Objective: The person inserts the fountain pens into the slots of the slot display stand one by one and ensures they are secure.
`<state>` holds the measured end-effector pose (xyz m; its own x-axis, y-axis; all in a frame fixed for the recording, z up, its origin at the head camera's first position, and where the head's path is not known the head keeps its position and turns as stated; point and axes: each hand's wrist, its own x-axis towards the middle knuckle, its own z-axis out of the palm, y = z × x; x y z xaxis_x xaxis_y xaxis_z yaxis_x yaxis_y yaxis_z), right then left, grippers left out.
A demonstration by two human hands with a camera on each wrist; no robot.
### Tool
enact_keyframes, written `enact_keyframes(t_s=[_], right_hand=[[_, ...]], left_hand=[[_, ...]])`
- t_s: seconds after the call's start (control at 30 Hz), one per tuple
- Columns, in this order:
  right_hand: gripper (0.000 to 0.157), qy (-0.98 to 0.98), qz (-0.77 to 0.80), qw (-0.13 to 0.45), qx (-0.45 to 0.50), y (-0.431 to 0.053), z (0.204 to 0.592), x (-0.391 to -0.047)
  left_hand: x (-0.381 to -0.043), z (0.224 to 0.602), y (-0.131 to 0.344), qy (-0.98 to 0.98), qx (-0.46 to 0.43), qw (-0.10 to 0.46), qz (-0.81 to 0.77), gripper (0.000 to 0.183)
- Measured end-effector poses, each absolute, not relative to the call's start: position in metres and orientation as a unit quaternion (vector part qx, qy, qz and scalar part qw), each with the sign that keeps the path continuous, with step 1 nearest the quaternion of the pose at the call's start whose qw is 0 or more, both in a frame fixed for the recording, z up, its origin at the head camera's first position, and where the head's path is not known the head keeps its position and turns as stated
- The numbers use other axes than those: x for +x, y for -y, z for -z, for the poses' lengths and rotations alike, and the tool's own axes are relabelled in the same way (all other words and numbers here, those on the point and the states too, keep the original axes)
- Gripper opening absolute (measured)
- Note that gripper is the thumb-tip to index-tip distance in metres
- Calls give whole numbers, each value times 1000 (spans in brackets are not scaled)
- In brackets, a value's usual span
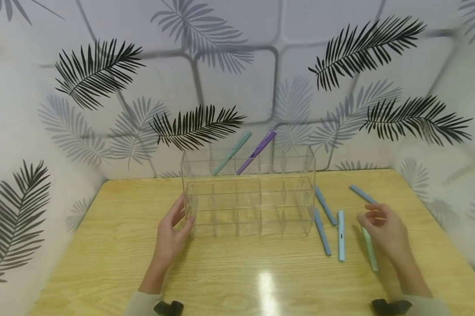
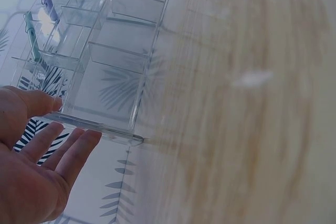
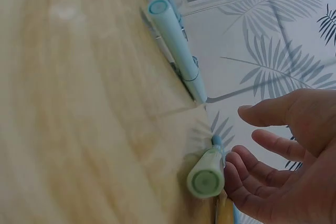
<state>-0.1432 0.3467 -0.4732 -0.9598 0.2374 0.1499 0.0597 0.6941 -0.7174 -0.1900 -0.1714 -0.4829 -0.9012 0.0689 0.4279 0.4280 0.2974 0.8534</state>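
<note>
My left hand (image 1: pixel 171 235) grips the left end of a clear, tiered, compartmented pen organizer (image 1: pixel 248 224), thumb on one side of the end wall and fingers on the other. In its back row a teal pen (image 1: pixel 233 152) and a purple pen (image 1: pixel 257 152) lean to the right. On the right, my right hand (image 1: pixel 388 232) hovers at the upper end of a light green pen (image 1: pixel 371 254) lying on the table. In the right wrist view, thumb and fingers are spread apart, with fingertips right beside the green pen (image 3: pixel 206 178).
Left of the green pen lies a light blue pen (image 1: pixel 341 239). Two darker blue pens (image 1: pixel 322 232) lie close to the organizer's right end. Another blue pen (image 1: pixel 361 193) lies farther back, partly behind the right hand. A leaf-patterned wall covering (image 1: pixel 241 87) surrounds the wooden table (image 1: pixel 123 245).
</note>
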Motion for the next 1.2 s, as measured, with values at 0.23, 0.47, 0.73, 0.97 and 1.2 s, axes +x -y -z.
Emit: enact_keyframes(t_s=[0.23, 0.47, 0.73, 0.97, 1.2], right_hand=[[46, 929, -349, 111, -54, -349, 477, -138], [51, 939, -337, 58, -47, -349, 478, -142], [47, 938, -338, 59, -57, -351, 480, -142], [40, 930, -353, 75, -63, -354, 478, -143], [40, 905, -406, 112, -58, -354, 467, -144]], left_hand=[[-190, 482, 171, 794, -153, 159, 566, 63], [-190, 482, 173, 790, -157, 160, 570, 64], [-190, 482, 172, 785, -162, 162, 575, 63], [-189, 485, 171, 788, -156, 160, 575, 64], [-190, 484, 172, 792, -152, 162, 568, 64]])
